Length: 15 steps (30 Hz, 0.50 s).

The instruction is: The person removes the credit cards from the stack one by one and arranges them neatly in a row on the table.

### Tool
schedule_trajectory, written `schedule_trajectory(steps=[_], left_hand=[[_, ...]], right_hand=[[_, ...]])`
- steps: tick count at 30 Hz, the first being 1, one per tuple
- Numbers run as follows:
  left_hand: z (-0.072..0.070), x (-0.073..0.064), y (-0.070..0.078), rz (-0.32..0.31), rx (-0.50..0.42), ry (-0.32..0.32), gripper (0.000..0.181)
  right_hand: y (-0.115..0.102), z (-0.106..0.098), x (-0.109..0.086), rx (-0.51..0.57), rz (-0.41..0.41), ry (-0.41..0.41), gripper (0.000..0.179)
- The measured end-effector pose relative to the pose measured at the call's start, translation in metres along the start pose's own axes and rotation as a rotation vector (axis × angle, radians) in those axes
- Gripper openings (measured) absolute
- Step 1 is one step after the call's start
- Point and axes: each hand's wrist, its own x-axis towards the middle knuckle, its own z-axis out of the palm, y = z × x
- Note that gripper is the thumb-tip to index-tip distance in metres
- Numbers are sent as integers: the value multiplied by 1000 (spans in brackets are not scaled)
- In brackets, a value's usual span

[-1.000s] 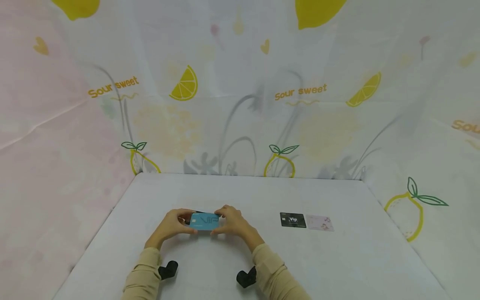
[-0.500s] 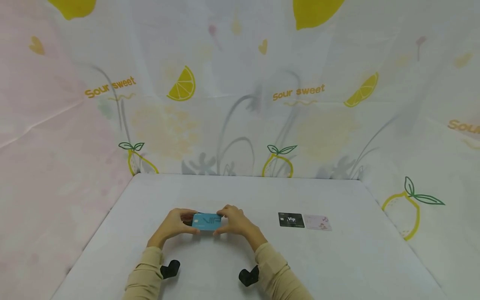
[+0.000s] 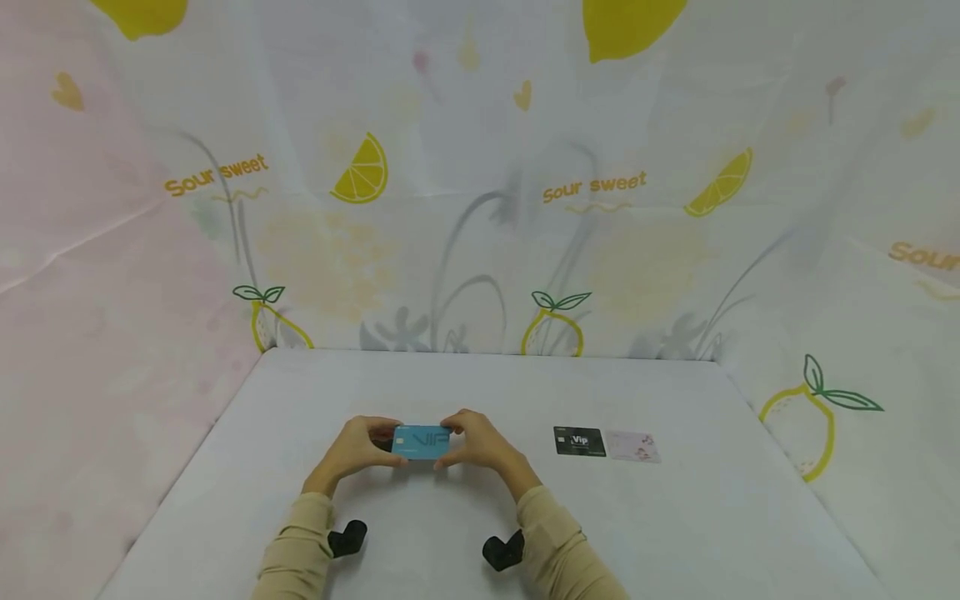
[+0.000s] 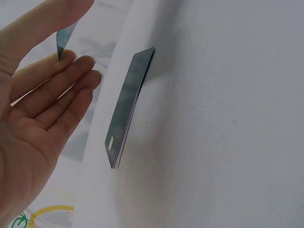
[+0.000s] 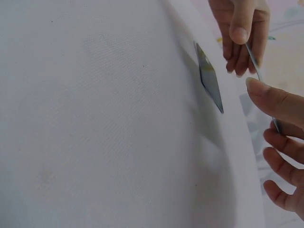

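A blue card with "VIP" lettering (image 3: 420,443) is held up over the white table, its printed face toward the head camera. My left hand (image 3: 358,446) pinches its left end between thumb and fingers. At the right end, my right hand (image 3: 480,442) pinches it the same way. In the right wrist view the card (image 5: 253,61) shows nearly edge-on between both hands. Beneath it, a small stack of dark-topped cards (image 4: 128,107) lies on the table, mostly hidden behind the blue card in the head view.
To the right on the table lie a black "Vip" card (image 3: 579,442) and a pale pink card (image 3: 632,447), side by side. A lemon-printed cloth (image 3: 480,250) rises behind the table (image 3: 675,533). Black camera mounts (image 3: 348,539) sit at both wrists.
Both hands and the blue card have shifted slightly to the right, the grip unchanged. The black and pink cards stay put on the table while the head view drifts a little.
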Motion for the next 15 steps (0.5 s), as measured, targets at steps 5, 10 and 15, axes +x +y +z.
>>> schedule_trajectory(steps=[5,10,15], left_hand=[[5,3,3,1,-13,20,60],[9,6,5,6,-8,27,60],[12,8,7,16,13,26,59]], right_hand=[[4,-4,-2,35,10,2,62],[8,-8,-5,72,19,-2,61],[10,-12,-7,72,35,-11,60]])
